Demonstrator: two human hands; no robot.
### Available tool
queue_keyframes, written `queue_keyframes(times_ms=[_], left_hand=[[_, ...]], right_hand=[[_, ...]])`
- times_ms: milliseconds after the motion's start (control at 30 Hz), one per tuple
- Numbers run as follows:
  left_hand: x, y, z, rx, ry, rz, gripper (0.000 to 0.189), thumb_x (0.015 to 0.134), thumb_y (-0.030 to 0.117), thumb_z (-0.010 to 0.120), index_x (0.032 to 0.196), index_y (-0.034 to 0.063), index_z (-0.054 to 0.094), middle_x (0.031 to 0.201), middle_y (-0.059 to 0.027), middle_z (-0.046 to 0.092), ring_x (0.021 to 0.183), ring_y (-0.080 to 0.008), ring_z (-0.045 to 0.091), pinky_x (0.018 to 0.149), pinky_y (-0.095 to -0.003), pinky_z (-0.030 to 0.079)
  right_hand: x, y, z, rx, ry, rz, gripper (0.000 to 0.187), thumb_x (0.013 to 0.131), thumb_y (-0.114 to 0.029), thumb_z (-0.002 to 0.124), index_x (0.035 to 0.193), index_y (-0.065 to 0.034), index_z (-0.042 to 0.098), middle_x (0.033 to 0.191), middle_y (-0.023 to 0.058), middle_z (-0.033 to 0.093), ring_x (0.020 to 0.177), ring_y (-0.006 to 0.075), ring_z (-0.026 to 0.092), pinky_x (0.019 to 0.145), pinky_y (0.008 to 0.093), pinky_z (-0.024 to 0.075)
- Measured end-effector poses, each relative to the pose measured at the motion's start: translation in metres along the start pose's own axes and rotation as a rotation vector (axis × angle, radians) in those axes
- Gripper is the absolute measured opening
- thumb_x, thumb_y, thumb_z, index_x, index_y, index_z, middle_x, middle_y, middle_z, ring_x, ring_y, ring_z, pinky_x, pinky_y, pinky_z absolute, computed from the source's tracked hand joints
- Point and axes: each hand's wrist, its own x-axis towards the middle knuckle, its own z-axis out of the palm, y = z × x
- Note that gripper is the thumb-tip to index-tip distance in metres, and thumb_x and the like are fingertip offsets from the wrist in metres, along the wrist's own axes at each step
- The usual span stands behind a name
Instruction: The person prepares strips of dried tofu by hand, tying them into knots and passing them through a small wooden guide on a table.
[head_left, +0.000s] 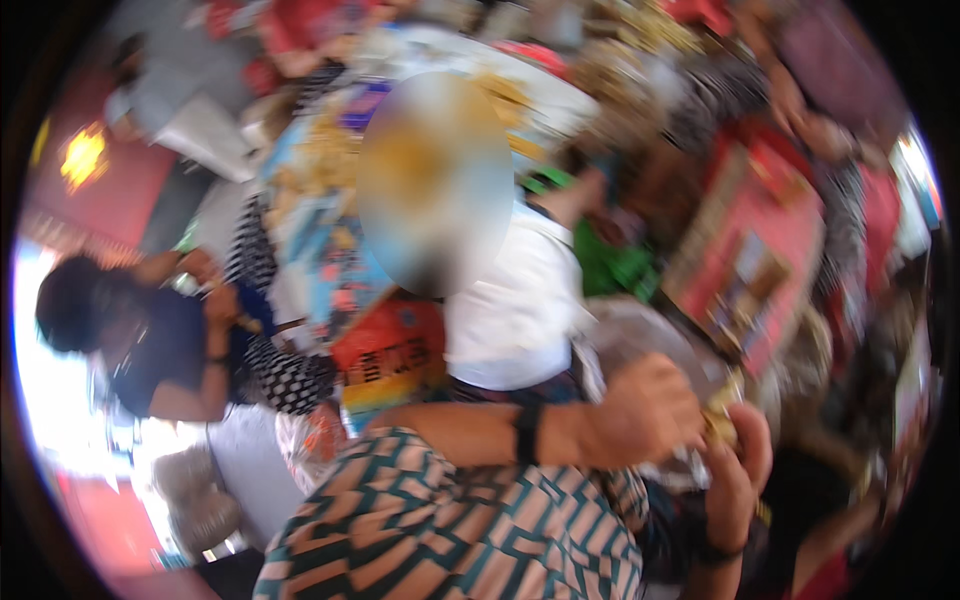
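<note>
My left hand (651, 411), with a black band on its wrist, reaches across to the right with its fingers curled. It meets my right hand (737, 459), which comes up from the lower right. Between the two hands is a small gold-coloured piece (720, 424), pinched by the thumb and fingers of my right hand. The fingertips of my left hand are at its near side, partly hidden. Motion blur leaves its material unclear; it may be folded paper. A translucent plastic bag (643, 339) lies just beyond my hands.
A person in a white shirt (510, 300) is close in front. At left sits another person in a dark shirt (176, 345). A table (555, 79) bears many gold-coloured pieces (319, 154). A red sheet (390, 349) bears writing. A pink-topped surface (791, 281) stands at right, with other people around.
</note>
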Motion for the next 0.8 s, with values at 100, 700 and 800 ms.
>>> queue_keyframes(times_ms=[100,700,800], left_hand=[[-0.006,-0.002,-0.007,-0.282,-0.102,-0.243,0.015,0.1,0.023,0.08,0.099,0.0088,0.077,0.087,-0.0079,0.072,0.082,-0.0293,0.074,0.075,-0.0427,0.054],[-0.03,-0.017,-0.042,-1.421,0.236,-1.085,0.008,0.109,0.008,0.074,0.107,-0.0002,0.072,0.071,0.0046,0.059,0.056,-0.0013,0.051,0.078,-0.0313,0.065],[-0.035,-0.026,-0.04,-1.449,0.184,-1.083,0.012,0.112,0.01,0.072,0.109,-0.0016,0.074,0.073,0.0026,0.062,0.059,-0.004,0.056,0.076,-0.0296,0.064]], right_hand=[[-0.003,-0.013,0.007,0.035,-0.079,-0.071,0.055,0.106,0.0,0.076,0.159,0.0018,0.061,0.113,0.015,0.076,0.099,0.022,0.078,0.088,0.0313,0.0619],[-0.031,0.009,0.007,-0.389,-0.079,-0.412,0.019,0.099,-0.002,0.082,0.115,-0.001,0.072,0.081,0.0155,0.073,0.068,0.0343,0.074,0.063,0.0418,0.0585],[-0.037,0.019,0.007,-0.47,-0.07,-0.454,0.016,0.096,-0.002,0.082,0.105,-0.004,0.069,0.082,0.0131,0.073,0.071,0.0327,0.074,0.064,0.0422,0.0581]])
